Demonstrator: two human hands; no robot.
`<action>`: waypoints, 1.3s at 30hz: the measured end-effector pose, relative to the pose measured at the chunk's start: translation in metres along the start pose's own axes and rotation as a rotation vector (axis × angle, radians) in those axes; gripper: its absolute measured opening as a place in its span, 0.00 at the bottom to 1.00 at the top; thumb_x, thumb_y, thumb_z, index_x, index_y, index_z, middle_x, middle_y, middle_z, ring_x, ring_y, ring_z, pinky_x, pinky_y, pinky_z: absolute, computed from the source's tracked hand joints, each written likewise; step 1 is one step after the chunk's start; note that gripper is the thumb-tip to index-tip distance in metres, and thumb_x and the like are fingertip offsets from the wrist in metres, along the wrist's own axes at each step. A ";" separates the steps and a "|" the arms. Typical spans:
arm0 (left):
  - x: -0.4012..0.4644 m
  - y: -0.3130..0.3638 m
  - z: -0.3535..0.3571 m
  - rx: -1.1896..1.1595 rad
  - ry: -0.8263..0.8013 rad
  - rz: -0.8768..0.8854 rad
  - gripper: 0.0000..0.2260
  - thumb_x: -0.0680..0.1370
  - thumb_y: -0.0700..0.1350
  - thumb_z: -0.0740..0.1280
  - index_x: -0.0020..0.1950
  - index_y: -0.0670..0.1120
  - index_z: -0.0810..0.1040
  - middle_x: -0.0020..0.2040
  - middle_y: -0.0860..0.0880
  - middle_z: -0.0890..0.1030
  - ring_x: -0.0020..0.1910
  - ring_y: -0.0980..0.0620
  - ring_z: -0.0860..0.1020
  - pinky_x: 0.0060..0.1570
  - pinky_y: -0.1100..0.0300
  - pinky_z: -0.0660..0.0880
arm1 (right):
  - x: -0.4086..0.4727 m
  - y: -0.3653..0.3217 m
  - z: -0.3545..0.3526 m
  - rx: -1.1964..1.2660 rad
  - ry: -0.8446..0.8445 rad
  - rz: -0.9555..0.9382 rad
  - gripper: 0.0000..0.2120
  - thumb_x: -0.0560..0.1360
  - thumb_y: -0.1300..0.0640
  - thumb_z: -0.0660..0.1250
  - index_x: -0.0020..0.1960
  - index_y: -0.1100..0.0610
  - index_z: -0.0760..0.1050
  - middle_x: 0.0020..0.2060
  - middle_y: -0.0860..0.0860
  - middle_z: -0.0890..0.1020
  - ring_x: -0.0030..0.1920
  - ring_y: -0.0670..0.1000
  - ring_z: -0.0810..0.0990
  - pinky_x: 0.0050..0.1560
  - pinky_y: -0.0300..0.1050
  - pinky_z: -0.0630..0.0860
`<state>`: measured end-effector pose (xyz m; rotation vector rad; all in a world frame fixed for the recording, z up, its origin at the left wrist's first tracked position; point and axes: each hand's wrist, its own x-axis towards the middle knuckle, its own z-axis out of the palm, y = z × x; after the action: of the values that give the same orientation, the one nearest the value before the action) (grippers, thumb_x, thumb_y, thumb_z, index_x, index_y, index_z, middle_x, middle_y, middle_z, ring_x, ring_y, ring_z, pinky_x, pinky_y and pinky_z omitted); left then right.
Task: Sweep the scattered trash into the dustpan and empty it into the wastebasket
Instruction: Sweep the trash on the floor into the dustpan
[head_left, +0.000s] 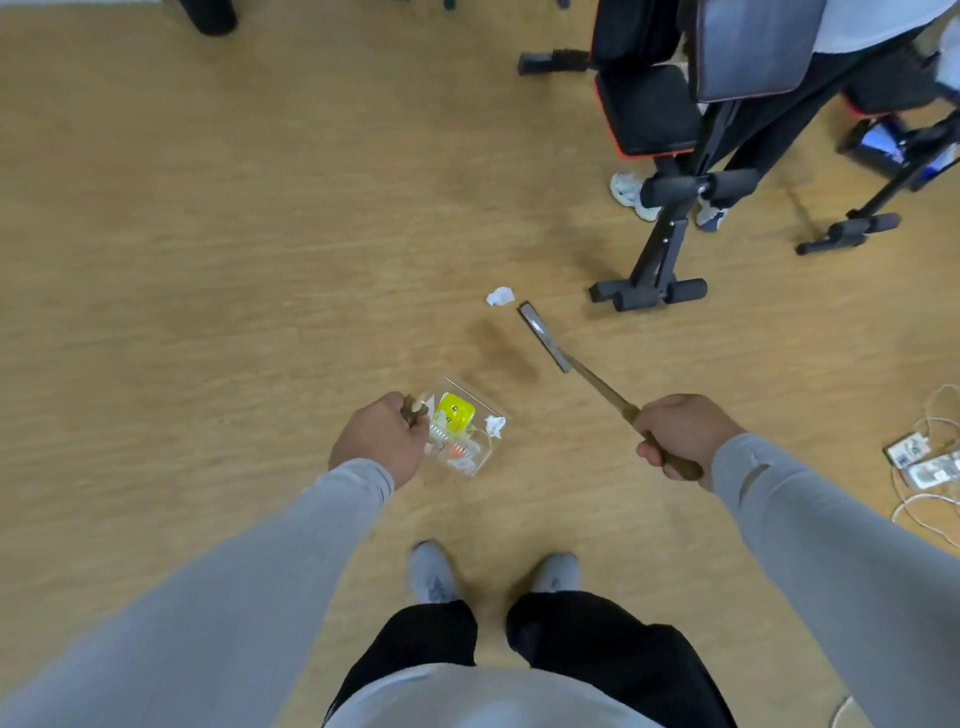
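Note:
My left hand (382, 441) grips the brown handle of a clear dustpan (480, 457) resting low on the wooden floor. Inside the pan lie a yellow wrapper (454, 413), a crumpled white paper (495, 424) and some small orange and white scraps (457, 453). My right hand (675, 434) is closed around the wooden handle of a small broom (545, 338), whose dark head points up and left. A crumpled white paper ball (500, 296) lies on the floor just past the broom's tip, apart from it. No wastebasket is in view.
A black exercise bench (670, 244) stands at the upper right with its foot bars on the floor. A person's white sneakers (631, 195) show behind it. White cables and small devices (919, 462) lie at the right edge. My feet (493, 574) are below the dustpan.

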<state>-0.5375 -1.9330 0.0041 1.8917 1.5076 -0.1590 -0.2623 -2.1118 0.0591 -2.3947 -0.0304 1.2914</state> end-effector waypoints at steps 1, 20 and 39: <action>0.006 0.000 -0.004 -0.008 0.007 -0.004 0.09 0.79 0.54 0.65 0.51 0.49 0.77 0.46 0.48 0.83 0.47 0.42 0.80 0.48 0.53 0.79 | 0.002 -0.010 0.001 -0.007 0.004 -0.004 0.08 0.79 0.62 0.62 0.51 0.64 0.80 0.29 0.59 0.78 0.32 0.56 0.68 0.27 0.44 0.63; 0.153 0.095 -0.005 -0.007 0.021 -0.164 0.10 0.79 0.55 0.64 0.53 0.50 0.77 0.44 0.50 0.81 0.45 0.44 0.80 0.48 0.53 0.79 | 0.168 -0.181 -0.044 -0.159 -0.079 -0.019 0.11 0.79 0.61 0.62 0.56 0.65 0.79 0.28 0.58 0.79 0.30 0.56 0.68 0.28 0.44 0.67; 0.238 0.101 0.012 0.026 -0.038 -0.190 0.10 0.81 0.54 0.63 0.48 0.48 0.70 0.38 0.51 0.76 0.41 0.44 0.77 0.41 0.56 0.73 | 0.231 -0.268 -0.036 -0.797 -0.304 -0.105 0.11 0.79 0.60 0.62 0.59 0.58 0.78 0.27 0.55 0.81 0.28 0.55 0.72 0.28 0.39 0.68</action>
<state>-0.3688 -1.7553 -0.0790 1.7531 1.6658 -0.3004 -0.0554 -1.8312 -0.0079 -2.7066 -0.8996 1.8205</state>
